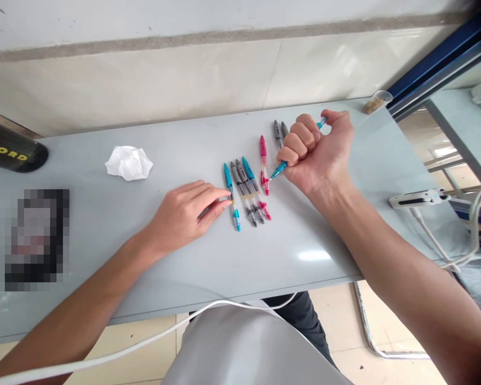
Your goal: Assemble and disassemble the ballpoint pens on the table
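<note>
My right hand (318, 147) is closed in a fist around a blue pen (279, 169). The pen's tip points down and left, close to the lower end of a pink pen (262, 147), and my thumb lies at its upper end. My left hand (186, 208) rests on the table, thumb and index fingertips slightly apart, against or very near another blue pen (227, 175). Beside that pen lie two grey pens (235, 174) and a blue pen (248, 170) with a pink end piece (265, 210). Two more grey pens (278, 133) are partly hidden behind my right fist.
Crumpled white tissue (129, 163) lies on the grey table (184, 272) at left. A dark bottle (14, 147) and a blurred-out dark object (36, 240) are farther left. At right are a small clear cup (377, 101) and a white device (419, 198) with cables. A white cable (144, 340) crosses in front.
</note>
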Available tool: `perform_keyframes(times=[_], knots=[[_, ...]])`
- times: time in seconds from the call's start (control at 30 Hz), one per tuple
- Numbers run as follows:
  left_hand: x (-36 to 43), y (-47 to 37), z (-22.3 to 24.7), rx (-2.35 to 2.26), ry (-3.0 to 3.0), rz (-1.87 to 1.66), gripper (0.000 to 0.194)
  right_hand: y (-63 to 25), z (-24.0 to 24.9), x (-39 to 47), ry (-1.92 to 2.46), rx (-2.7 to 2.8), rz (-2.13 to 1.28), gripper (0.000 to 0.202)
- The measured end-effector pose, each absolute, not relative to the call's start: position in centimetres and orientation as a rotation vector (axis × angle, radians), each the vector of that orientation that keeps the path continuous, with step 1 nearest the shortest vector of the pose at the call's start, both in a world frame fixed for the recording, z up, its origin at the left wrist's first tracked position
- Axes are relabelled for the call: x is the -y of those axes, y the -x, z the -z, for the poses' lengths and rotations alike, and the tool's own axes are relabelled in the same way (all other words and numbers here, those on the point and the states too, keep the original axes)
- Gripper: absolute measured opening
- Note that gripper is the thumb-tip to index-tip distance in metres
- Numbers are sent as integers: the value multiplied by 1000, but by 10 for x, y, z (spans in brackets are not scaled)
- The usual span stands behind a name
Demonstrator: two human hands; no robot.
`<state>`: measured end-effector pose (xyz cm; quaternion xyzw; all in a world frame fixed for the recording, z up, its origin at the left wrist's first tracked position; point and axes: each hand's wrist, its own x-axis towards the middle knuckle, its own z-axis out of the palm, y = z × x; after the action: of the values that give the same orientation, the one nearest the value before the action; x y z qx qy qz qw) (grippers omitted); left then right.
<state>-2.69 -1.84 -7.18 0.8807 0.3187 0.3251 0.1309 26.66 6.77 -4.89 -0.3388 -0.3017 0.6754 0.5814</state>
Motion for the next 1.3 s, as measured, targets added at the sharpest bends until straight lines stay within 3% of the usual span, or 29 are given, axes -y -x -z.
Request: perform_keyframes(times=[0.23,0.53,1.0,1.3], knots=[[20,26,70,-1016,-2522,-880,19,-259,43,-64,777,1097,-1425,81],[30,20,70,-1035,-2296,-979,29,-225,41,-45,571,1077,-1503,86],[33,10,49,-1135,-1559,-949,23,-211,39,-34,544,1338,-1482,80],[27,15,55,-1203,-1347,-1170,26,-219,50,-48,803,1216,-1281,58]])
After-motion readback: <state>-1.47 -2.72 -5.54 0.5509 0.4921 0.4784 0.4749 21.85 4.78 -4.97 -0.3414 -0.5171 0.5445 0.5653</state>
